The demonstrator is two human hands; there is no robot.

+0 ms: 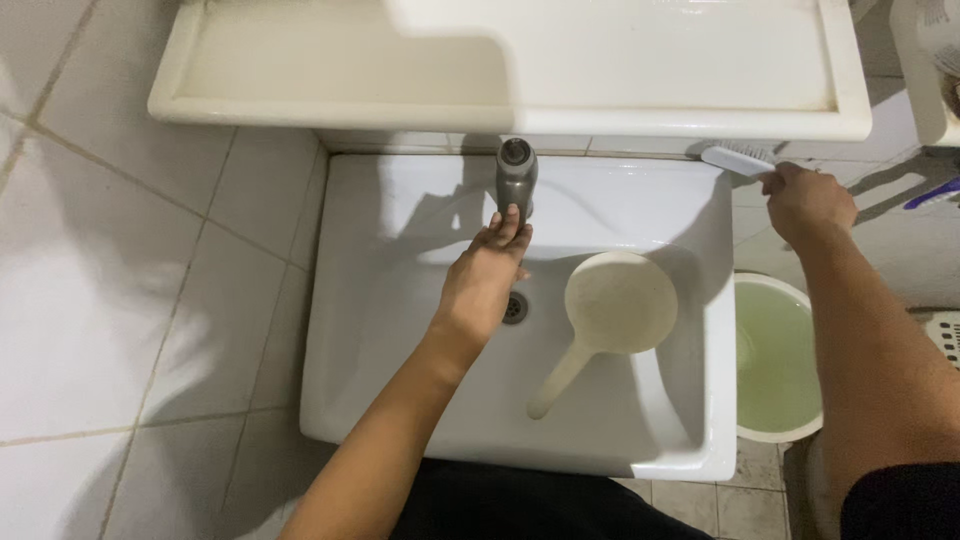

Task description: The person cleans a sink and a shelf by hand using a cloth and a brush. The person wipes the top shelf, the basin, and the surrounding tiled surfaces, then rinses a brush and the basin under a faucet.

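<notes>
Left hand (487, 272) reaches up the middle of the frame, fingers stretched flat and open, tips touching the metal tap (516, 178) — a dull grey cylinder with a round cap, standing at the upper centre. We see nothing gripped in this hand.

Right hand (806, 203), upper right, is closed around the handle of a white plastic brush (738, 158); we can make out its head with short bristles poking left over the sink's back corner.

Below both hands sits the sink (370, 300) — glossy white ceramic, rectangular, smooth with rounded edges, a small round metal drain (515, 308) partly hidden by the left wrist. Inside the basin, right of centre, lies a cream plastic dipper (615, 305): a round matte bowl with a long straight handle slanting toward the lower centre.

Right of the sink, a white round bucket (777, 290) holds pale greenish water. Across the top runs a cream rectangular ledge (300, 70) with a raised rim. Pale square floor tiles (120, 300) fill the left side, lightly glossy, with thin grout lines.
</notes>
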